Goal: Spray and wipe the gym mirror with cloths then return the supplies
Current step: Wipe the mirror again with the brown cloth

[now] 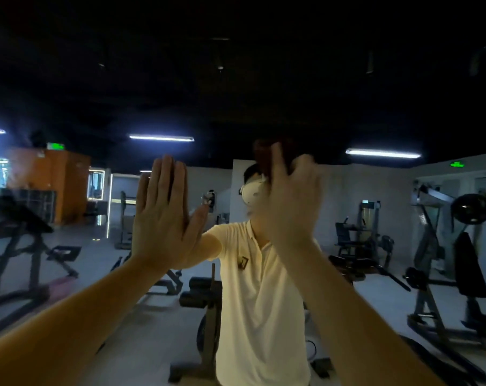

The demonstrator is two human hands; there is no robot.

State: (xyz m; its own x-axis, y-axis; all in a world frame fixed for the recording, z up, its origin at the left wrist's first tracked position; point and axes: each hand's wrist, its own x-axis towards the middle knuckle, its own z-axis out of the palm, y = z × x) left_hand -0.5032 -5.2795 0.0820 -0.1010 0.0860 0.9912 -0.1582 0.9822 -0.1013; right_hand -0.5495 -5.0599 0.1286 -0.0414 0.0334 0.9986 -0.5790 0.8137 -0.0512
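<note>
**Wiping the glass with one hand braced**

Head view: the left hand (163, 215) lies flat on the gym mirror (97, 274) at centre-left, fingers straight and empty, likely steadying. Right of centre, the blurred right hand (292, 201) works a dark red cloth (264, 154) against the glass; I cannot tell its grip.

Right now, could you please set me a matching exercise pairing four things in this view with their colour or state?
Things:
1. left hand
2. cloth
3. reflected shirt
4. lit sign

Descriptions:
A. green
B. dark red
C. flat, fingers straight
D. cream

Pairs: 1-C, 2-B, 3-D, 4-A
</note>
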